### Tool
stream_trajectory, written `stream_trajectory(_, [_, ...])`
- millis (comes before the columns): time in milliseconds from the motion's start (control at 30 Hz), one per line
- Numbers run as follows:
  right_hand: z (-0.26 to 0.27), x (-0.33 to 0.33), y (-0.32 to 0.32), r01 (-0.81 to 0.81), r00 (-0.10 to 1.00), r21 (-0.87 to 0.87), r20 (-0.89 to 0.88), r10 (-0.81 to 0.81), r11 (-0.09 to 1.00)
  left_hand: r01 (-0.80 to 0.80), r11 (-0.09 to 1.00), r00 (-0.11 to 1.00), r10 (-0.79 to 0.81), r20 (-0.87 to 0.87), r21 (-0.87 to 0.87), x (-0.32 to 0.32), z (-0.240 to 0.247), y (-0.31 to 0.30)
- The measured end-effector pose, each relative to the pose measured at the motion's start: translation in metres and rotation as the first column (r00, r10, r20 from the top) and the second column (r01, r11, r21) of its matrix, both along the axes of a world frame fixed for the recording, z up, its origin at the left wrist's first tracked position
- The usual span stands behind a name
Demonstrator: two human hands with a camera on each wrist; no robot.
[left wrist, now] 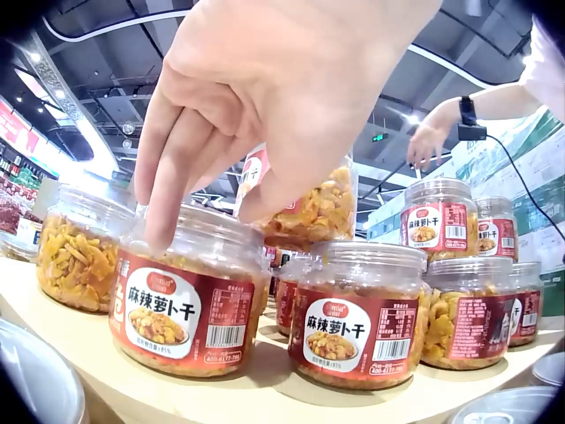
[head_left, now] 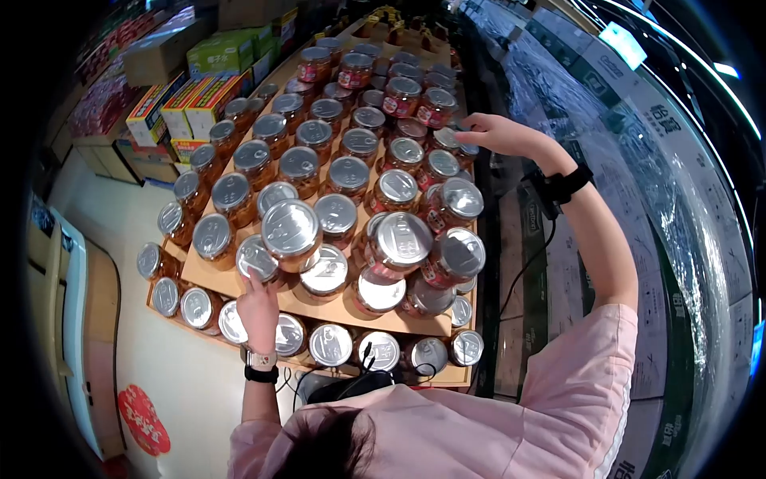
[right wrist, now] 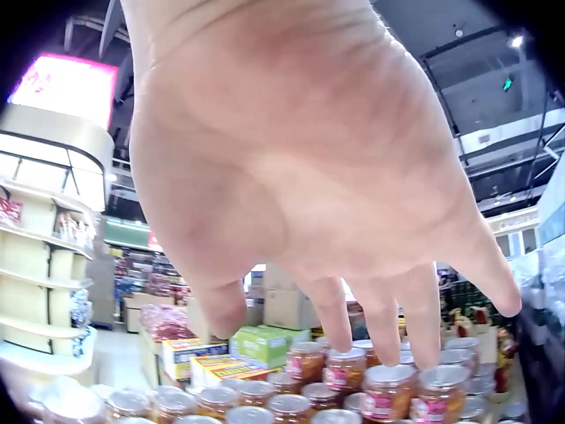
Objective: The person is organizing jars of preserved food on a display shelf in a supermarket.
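Observation:
My left hand (head_left: 259, 313) is low over the front of the display, its extended fingers reaching to the near edge of a lidded jar (head_left: 257, 257). In the left wrist view, fingertips overlap the shoulder of this jar (left wrist: 184, 305), a clear jar of yellow-orange pickles with a red and white label. Beside it stands a matching jar (left wrist: 357, 322); another jar (left wrist: 322, 208) sits higher behind the thumb. My right hand (head_left: 504, 134) hangs over the right side of the display, near jars (head_left: 438, 108), with nothing in its grasp. Its palm and spread fingers (right wrist: 378, 322) show in the right wrist view.
Many silver-lidded jars cover the stepped wooden stand (head_left: 215, 275), some stacked two high. A lower ledge with more jars runs along the front. Plastic-wrapped cartons (head_left: 606, 199) line the right side. Green boxes (head_left: 223, 52) and yellow-red boxes (head_left: 209, 104) stand at back left.

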State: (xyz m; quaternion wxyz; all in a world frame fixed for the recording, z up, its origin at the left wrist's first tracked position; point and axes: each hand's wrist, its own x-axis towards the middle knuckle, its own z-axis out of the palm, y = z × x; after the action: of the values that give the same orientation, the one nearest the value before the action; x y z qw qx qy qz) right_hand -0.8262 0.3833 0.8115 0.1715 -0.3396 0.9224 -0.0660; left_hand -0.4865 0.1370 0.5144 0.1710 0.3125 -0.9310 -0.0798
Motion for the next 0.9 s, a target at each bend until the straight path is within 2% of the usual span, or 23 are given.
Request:
stream_trajectory(33, [-0.006,-0.016,0.021,0.072,0.997,0.025,-0.025,-0.071,0.997,-0.012,1.0,0.999,0.012,-0.047,0.009,0.006,0.001,0.002])
stream_trajectory(67, [-0.029,-0.045,0.06,0.183,0.97,0.062,-0.171,-0.171,0.981,0.002,1.0,0.995,-0.002,-0.099,-0.002,0.0,0.005,0.001])
stream_trajectory(133, [-0.062,-0.072,0.102,0.236,0.941,0.04,-0.258,-0.218,0.971,-0.049,0.999,0.999,0.049,0.004,0.023,0.002,0.001,0.001])
stream_trajectory(167, [-0.08,-0.085,0.116,0.282,0.932,0.061,-0.256,-0.257,0.958,-0.065,0.996,0.997,0.062,0.053,0.064,0.002,0.01,0.004])
stream_trajectory(200, [-0.097,-0.099,0.131,0.328,0.92,0.08,-0.256,-0.298,0.941,-0.028,0.999,0.999,0.029,-0.017,0.016,0.005,-0.01,-0.005])
stream_trajectory(267, [-0.13,-0.112,0.153,0.388,0.899,0.065,-0.246,-0.362,0.92,-0.088,0.995,0.993,0.084,0.083,0.049,0.001,0.009,0.006])
stream_trajectory(367, [-0.192,-0.143,0.177,0.47,0.863,-0.019,-0.199,-0.464,0.883,-0.06,0.998,0.998,0.06,-0.001,-0.014,0.001,0.0,0.006])
stream_trajectory(400, [-0.216,-0.156,0.182,0.486,0.854,-0.054,-0.181,-0.487,0.872,-0.078,0.996,0.997,0.078,0.021,-0.032,-0.001,0.0,0.008])
stream_trajectory(467, [-0.255,-0.174,0.188,0.45,0.857,-0.129,-0.214,-0.468,0.884,-0.124,0.989,0.991,0.128,0.039,-0.076,-0.003,-0.008,0.006])
stream_trajectory(533, [-0.284,-0.19,0.188,0.428,0.87,-0.195,-0.176,-0.461,0.882,-0.14,0.986,0.989,0.144,0.04,-0.088,-0.007,-0.006,0.011])
stream_trajectory(600, [-0.304,-0.199,0.181,0.447,0.845,-0.241,-0.202,-0.495,0.861,-0.191,0.982,0.98,0.191,0.063,-0.003,-0.013,0.003,0.02])
stream_trajectory(633, [-0.32,-0.21,0.178,0.465,0.834,-0.24,-0.204,-0.513,0.852,-0.164,0.985,0.986,0.164,0.008,-0.047,-0.011,-0.006,0.014])
stream_trajectory(667, [-0.328,-0.218,0.174,0.483,0.818,-0.254,-0.212,-0.535,0.838,-0.141,0.986,0.989,0.138,-0.046,-0.09,-0.009,-0.01,0.011])
stream_trajectory(700, [-0.337,-0.224,0.169,0.497,0.802,-0.268,-0.221,-0.555,0.825,-0.208,0.977,0.978,0.208,-0.003,0.05,-0.007,-0.012,0.008])
stream_trajectory(733, [-0.343,-0.233,0.163,0.51,0.785,-0.284,-0.231,-0.574,0.812,-0.217,0.973,0.976,0.217,0.019,0.081,-0.006,-0.011,0.008])
stream_trajectory(767, [-0.344,-0.243,0.157,0.537,0.78,-0.238,-0.224,-0.584,0.809,-0.197,0.978,0.98,0.198,-0.016,0.067,-0.005,-0.012,0.006])
stream_trajectory(800, [-0.346,-0.252,0.151,0.547,0.762,-0.267,-0.232,-0.604,0.793,-0.176,0.983,0.983,0.179,-0.049,0.052,-0.004,-0.018,0.003])
stream_trajectory(833, [-0.349,-0.262,0.146,0.557,0.743,-0.295,-0.24,-0.624,0.777,-0.176,0.984,0.984,0.176,-0.004,0.023,0.003,-0.03,-0.009])
stream_trajectory(867, [-0.355,-0.273,0.141,0.566,0.725,-0.318,-0.247,-0.643,0.761,-0.18,0.984,0.982,0.18,-0.05,0.013,-0.012,-0.013,0.009])
stream_trajectory(900, [-0.361,-0.287,0.137,0.584,0.717,-0.343,-0.207,-0.666,0.735,-0.274,0.96,0.957,0.267,0.108,0.054,-0.024,0.007,0.029])
